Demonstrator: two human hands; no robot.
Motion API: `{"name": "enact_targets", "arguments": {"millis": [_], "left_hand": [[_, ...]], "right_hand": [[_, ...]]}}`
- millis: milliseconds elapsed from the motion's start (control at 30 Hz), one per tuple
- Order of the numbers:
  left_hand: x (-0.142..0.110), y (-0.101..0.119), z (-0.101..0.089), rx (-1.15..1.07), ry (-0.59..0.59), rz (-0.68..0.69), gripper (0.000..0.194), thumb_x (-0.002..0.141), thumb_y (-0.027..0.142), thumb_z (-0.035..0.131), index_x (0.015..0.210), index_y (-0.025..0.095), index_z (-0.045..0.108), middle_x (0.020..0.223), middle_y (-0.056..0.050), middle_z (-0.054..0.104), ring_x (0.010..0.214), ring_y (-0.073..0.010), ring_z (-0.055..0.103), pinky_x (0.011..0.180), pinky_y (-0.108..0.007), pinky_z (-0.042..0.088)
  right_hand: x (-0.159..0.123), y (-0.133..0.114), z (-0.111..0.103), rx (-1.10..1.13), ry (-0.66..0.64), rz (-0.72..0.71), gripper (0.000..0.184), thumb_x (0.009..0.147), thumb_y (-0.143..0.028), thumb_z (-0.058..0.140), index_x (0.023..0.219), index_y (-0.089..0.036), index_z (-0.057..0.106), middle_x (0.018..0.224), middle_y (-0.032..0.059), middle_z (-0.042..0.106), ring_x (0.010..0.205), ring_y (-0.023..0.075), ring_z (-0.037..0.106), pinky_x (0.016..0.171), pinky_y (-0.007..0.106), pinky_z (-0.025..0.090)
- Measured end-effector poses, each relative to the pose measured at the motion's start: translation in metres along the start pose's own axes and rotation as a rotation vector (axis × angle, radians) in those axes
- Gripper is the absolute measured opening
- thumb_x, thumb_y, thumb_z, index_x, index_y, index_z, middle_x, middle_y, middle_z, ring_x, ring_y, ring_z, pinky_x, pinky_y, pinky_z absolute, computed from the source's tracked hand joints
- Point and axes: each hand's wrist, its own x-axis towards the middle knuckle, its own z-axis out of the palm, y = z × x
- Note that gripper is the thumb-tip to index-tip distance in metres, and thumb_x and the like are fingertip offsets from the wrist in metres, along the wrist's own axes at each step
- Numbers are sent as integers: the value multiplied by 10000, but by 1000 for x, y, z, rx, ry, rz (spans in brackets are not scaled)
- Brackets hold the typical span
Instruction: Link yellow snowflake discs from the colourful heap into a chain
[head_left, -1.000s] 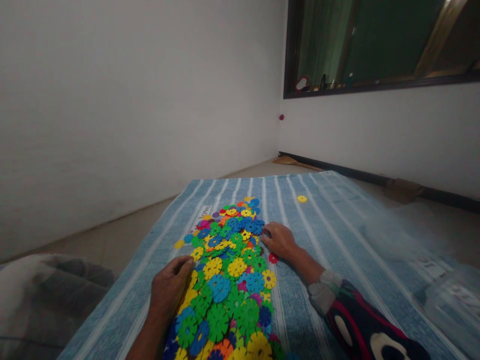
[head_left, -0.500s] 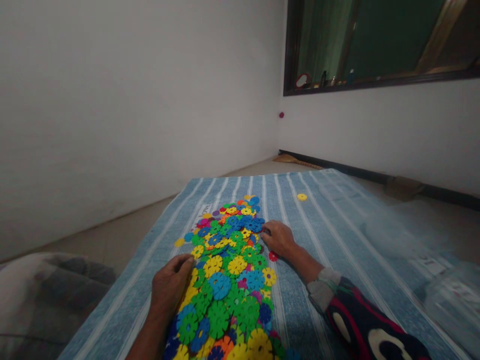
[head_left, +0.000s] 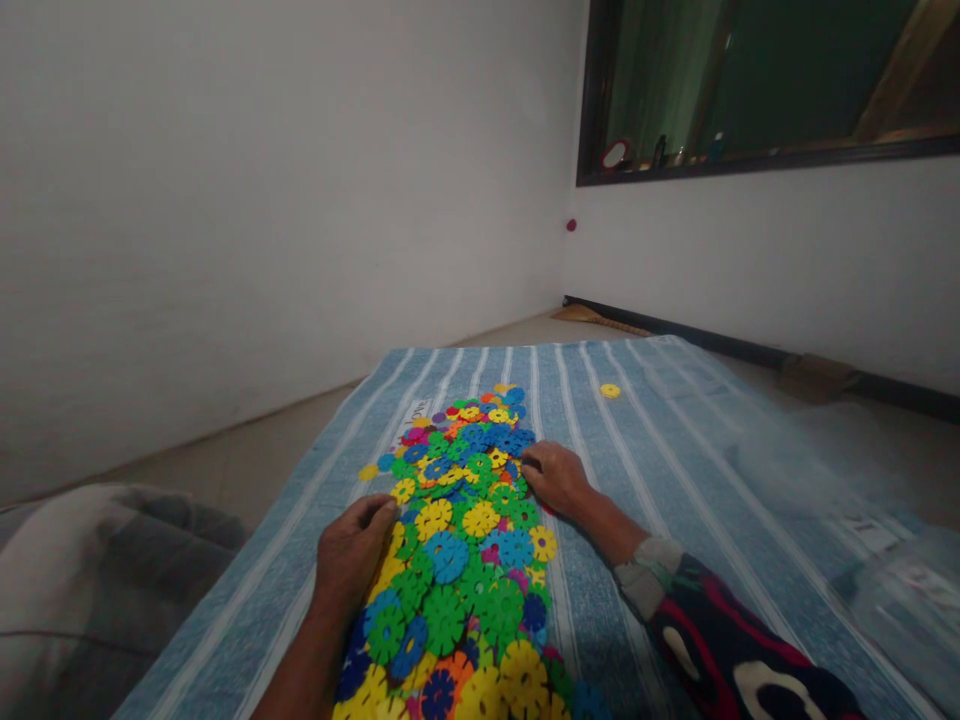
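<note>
A long heap of flat plastic snowflake discs in green, yellow, blue, orange and pink runs down the cloth between my hands. My left hand is at the heap's left edge, thumb and forefinger drawn together beside a yellow disc. Its other fingers are hidden. On the opposite side, my right hand is closed with curled fingertips against the heap's right edge, just below several blue discs. What either hand pinches, if anything, cannot be made out.
A striped blue-and-white cloth covers the surface. One yellow disc lies apart, far right. Clear plastic bags lie along the right side. Grey fabric is at lower left, and a broom lies on the floor beyond.
The view has shifted slightly, so the heap and my left hand appear a little further right and higher. My right hand stays at the heap's edge and now nearly covers a red disc.
</note>
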Motion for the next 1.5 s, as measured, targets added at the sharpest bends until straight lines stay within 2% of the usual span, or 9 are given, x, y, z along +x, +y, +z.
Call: {"name": "enact_targets", "arguments": {"millis": [233,367,600,767,900,1100,1200,1367,1500], "left_hand": [[-1,4,0,2,-7,-18,387,649,526,580,809,208,731,640,4,697,561,-178,590,548,-266,459],[-2,4,0,-19,8,-7,363,638,504,593,791,203,726,694,-2,718,613,-182,618,590,-267,480],[-3,1,3,-43,2,-11,353,665,499,592,801,203,728,589,7,673,561,-173,588,510,-249,443],[-3,1,2,-6,9,15,346,670,498,596,798,210,737,730,-8,734,667,-190,633,578,-253,472],[-2,0,3,-24,3,20,338,684,492,589,814,217,737,794,-9,755,745,-207,663,658,-264,502],[-2,0,2,-9,-2,36,342,677,502,595,807,218,735,816,-18,762,785,-225,675,756,-291,517],[-3,2,2,-10,-5,29,356,675,508,584,811,215,733,824,-19,761,791,-225,674,768,-293,516],[-4,6,1,-12,1,14,352,656,501,576,784,210,726,813,-16,754,782,-225,673,764,-293,517],[-5,7,0,-20,6,20,352,653,502,582,783,209,729,790,-11,752,757,-218,672,747,-290,518]], "right_hand": [[-6,-16,0,-59,-62,-58,166,897,-237,534,910,-206,697,970,51,695,957,186,575,801,274,368],[-12,-29,0,-97,-83,-75,189,923,-257,523,904,-206,704,975,59,692,957,189,576,803,280,371],[-21,-42,6,-123,-70,-129,199,925,-355,571,932,-210,708,945,69,667,945,199,558,748,279,373],[-28,-49,8,-71,-40,-281,178,937,-290,558,853,-199,685,872,53,661,878,178,545,723,275,352],[-35,-56,8,-62,-51,-421,257,969,-257,485,793,-200,663,817,41,655,808,163,535,708,280,336],[-41,-62,9,-44,-75,-503,262,966,-249,465,795,-210,660,803,29,667,785,155,544,713,270,345],[-34,-57,3,-11,-65,-394,268,973,-252,452,838,-205,679,840,37,686,830,151,577,751,256,364],[-11,-41,-8,-100,-97,-23,270,958,-255,452,879,-209,706,957,59,702,922,178,605,754,261,384],[1,-37,-8,-134,-160,35,248,929,-255,460,947,-225,705,1002,65,693,943,195,607,735,270,392]]}}
